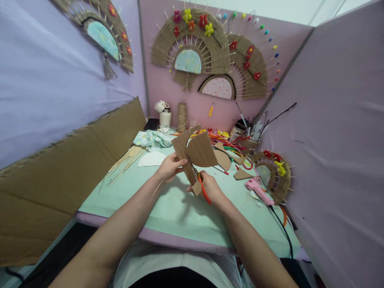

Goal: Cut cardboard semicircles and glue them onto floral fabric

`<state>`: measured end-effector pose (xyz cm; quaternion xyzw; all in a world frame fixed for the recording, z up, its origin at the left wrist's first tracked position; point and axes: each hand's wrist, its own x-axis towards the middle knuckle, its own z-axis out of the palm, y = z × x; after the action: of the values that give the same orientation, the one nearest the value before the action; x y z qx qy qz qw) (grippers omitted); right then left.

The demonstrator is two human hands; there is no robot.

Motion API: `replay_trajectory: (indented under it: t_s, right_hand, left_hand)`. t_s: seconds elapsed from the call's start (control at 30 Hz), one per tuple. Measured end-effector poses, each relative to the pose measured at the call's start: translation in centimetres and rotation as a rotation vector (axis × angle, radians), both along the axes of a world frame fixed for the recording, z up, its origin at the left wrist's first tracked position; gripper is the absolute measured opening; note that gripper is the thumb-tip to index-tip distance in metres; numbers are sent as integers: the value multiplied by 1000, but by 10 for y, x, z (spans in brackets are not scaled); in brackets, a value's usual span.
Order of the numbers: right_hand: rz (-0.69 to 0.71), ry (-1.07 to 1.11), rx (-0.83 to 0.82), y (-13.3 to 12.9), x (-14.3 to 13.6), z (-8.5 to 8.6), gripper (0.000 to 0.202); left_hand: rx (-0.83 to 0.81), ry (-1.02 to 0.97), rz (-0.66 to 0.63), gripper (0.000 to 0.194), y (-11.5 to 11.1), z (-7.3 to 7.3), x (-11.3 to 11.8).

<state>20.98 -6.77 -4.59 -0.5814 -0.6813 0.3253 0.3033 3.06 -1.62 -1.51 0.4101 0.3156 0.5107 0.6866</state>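
Observation:
My left hand [171, 167] pinches the left edge of a piece of cardboard [201, 150], lifted above the green tabletop [163, 212]. A curved cut runs through the cardboard, setting off a rounded flap. Red-handled scissors [204, 191] are in my right hand [211, 188], fingers closed around the handles. Their blades are at the lower part of the cardboard and mostly hidden behind it. Behind the hands lies a white half-circle [152, 159]. Cut cardboard scraps [242, 174] rest to the right.
Thin wooden sticks [127, 160] and floral cloth [153, 139] lie at left, near a tall cardboard sheet [75, 160]. A twine spool [181, 116] stands at the back. On the right are a corded pink glue gun [259, 191] and a small fan [280, 176]. Decorated fans [162, 50] hang behind.

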Motion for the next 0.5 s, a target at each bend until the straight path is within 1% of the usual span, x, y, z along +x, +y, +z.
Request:
replay_trajectory:
  t_s: [0.17,0.33,0.4,0.5]
  right_hand:
    - [34,-25,22,-2,-2,5,31]
    - [71,27,41,-4,0,13,33]
    - [74,24,50,-4,3,16,34]
    - [0,-39,46,0,9,17,36]
  left_hand:
    - [0,-21,1,44,0,-2,2]
    - [-1,-11,14,43,0,-1,2]
    - [0,-15,47,41,2,0,0]
    - [-20,-39,148,36,8,1,-5]
